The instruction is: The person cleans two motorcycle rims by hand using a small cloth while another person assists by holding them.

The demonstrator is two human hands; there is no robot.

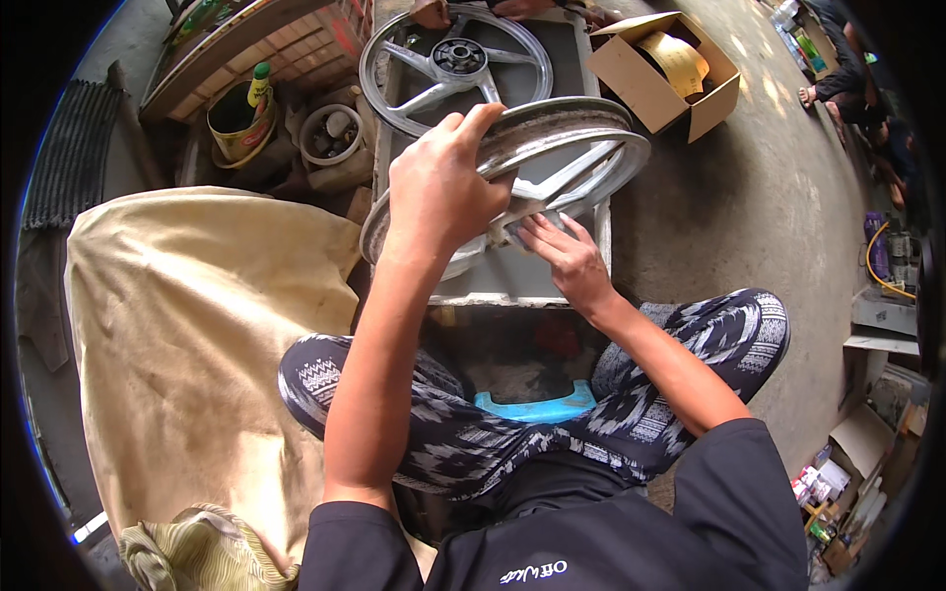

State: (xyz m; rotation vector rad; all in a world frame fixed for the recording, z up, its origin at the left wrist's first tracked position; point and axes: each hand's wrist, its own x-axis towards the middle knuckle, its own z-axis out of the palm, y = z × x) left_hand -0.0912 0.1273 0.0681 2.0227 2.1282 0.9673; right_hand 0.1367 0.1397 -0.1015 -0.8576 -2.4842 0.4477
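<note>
My left hand grips the rim of a cast alloy motorcycle wheel, which is tilted over the small table. Dirt and wear mark the rim's outer channel. My right hand presses a small grey piece, apparently sandpaper, against the wheel near its hub. My left hand and the rim hide part of the wheel. Beyond it, a second alloy wheel lies on the table with its dark hub facing up. Another person's hand touches that wheel's far rim.
At the right stands an open cardboard box with a curled yellow sheet. A bucket holding a bottle and a white tub stand left of the table. Beige cloth drapes at my left. People sit far right.
</note>
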